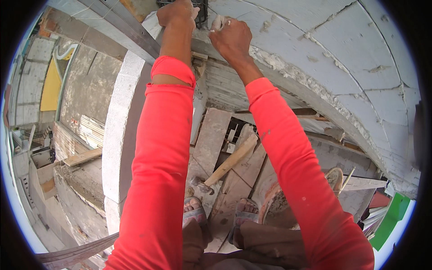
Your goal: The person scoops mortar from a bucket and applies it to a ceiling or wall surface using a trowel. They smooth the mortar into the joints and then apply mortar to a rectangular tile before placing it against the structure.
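Both my arms, in red sleeves, stretch up to the top of the view. My left hand (177,12) is closed at the upper edge, beside a dark grid-like piece (202,13); whatever its fingers grip is hidden. Just right of it, my right hand (233,38) makes a fist above the rough edge of the pale block wall (324,58). Greyish-white matter shows at its fingers, and I cannot make out what they hold. A straight metal bar (130,27) runs diagonally to the left of my left hand.
I stand in sandals on wooden planks (213,130). A hammer (231,159) with a wooden handle lies ahead of my feet. At my right foot is a mortar tub (270,198). A white block column (119,130) rises at left, with lower ground beyond it.
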`<state>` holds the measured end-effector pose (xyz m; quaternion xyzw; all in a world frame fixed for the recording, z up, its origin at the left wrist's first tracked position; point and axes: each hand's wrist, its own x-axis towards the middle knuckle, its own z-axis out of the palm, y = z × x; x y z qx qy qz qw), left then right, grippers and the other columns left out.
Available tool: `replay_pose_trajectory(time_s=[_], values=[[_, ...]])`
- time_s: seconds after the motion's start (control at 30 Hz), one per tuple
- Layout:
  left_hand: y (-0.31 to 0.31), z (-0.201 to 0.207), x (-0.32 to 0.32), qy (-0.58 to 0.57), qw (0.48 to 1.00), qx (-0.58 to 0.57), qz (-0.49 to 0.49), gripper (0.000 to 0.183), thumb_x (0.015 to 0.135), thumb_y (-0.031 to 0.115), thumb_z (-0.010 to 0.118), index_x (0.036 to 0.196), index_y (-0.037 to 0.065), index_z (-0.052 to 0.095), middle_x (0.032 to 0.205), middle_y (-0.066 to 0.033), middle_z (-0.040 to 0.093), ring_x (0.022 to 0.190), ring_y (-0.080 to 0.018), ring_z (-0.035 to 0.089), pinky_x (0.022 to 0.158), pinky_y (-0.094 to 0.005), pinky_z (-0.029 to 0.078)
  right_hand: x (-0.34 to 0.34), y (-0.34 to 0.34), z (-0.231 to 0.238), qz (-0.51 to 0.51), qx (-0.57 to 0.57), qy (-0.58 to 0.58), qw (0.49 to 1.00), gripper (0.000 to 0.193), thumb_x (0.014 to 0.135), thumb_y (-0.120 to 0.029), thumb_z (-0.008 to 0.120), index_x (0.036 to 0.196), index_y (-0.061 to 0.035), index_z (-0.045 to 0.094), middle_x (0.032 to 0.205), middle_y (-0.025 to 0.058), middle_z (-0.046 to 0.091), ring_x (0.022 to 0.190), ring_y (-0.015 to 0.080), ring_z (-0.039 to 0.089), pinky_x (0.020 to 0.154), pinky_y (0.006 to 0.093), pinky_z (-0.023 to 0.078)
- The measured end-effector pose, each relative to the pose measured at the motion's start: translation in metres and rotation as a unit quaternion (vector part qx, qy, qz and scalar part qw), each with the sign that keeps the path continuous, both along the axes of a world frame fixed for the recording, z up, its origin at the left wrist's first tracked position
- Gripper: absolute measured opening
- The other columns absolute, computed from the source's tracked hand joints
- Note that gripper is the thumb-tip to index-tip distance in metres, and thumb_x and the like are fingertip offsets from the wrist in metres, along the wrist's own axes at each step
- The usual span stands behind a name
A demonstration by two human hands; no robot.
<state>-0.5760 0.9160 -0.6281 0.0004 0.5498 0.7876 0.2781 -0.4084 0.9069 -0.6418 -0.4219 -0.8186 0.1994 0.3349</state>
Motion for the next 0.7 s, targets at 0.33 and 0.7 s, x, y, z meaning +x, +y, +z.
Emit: replay_pose_trajectory(time_s=[0.33,0.7], values=[[0.030,-0.046,-0.042,0.013,0.996,0.090,-0.010,0.035,0.103,0.020,0.058,0.124,-0.008,0.059,0.106,-0.0186,0.067,0.092,-0.0281,0.070,0.084,-0.0406,0.066,0.001,-0.001,-0.009,-0.003,-0.041,0.033,0.999,0.018,0.077,-0.021,0.076,0.075,-0.0034,0.071,0.077,0.0194,0.072,0.083,0.0426,0.069,0.080,0.0501,0.055],[0.008,-0.016,-0.029,-0.083,0.994,0.074,-0.017,0.032,0.099,0.005,0.062,0.117,-0.021,0.056,0.115,-0.0278,0.073,0.107,-0.0326,0.075,0.093,-0.0370,0.064,0.025,-0.017,-0.020,-0.010,0.005,0.054,0.998,0.024,0.082,-0.019,0.070,0.069,0.0015,0.067,0.066,0.0219,0.065,0.064,0.0456,0.062,0.069,0.0488,0.052]])
